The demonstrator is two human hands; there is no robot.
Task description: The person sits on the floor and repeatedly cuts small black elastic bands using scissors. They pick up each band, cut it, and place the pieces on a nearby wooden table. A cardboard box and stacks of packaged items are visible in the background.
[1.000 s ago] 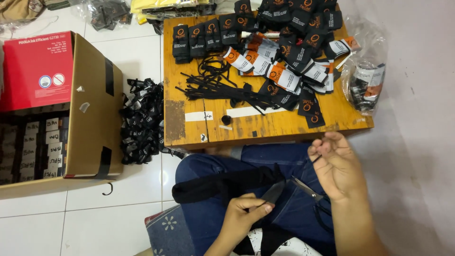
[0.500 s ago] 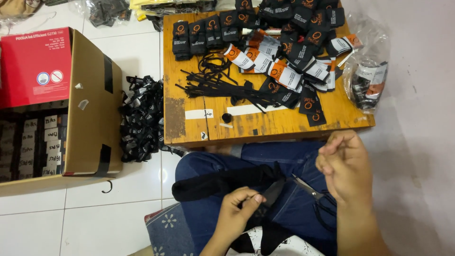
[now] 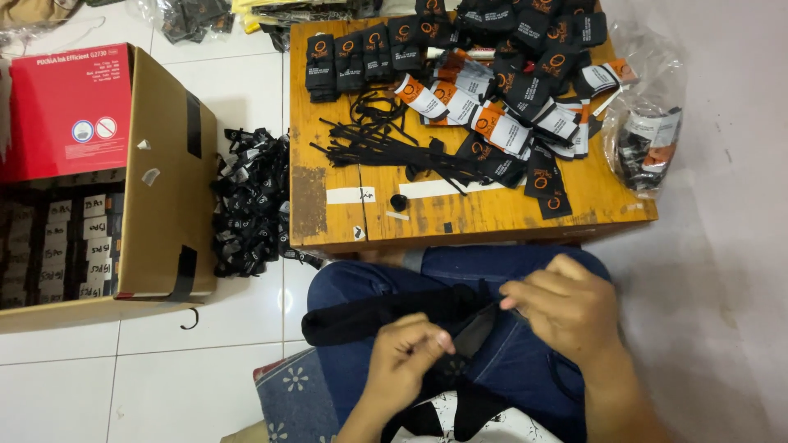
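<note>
Far left of the fingers, on the tiled floor: an open cardboard box [image 3: 168, 197] with a red flap, packed with rows of small dark packets. Between box and worktop, a heap of black tags [image 3: 250, 205] on the tiles. Nearer, over the lap in blue jeans: left hand [image 3: 406, 361], fingers [image 3: 435, 338] pinched shut on a narrow black strap piece [image 3: 474, 332]. Across the thighs, just left of that hand, a long black fabric band [image 3: 369, 316]. Right hand [image 3: 566, 308] just right of the left, fingers curled closed and pinching the upper end of the same strap piece. Beyond both hands, the wooden worktop [image 3: 460, 213]: black cords [image 3: 377, 143] at its middle, black and orange-white labelled packets [image 3: 501, 123] to the right of them. Past its right edge, a clear plastic bag [image 3: 648, 131] holding more packets.
</note>
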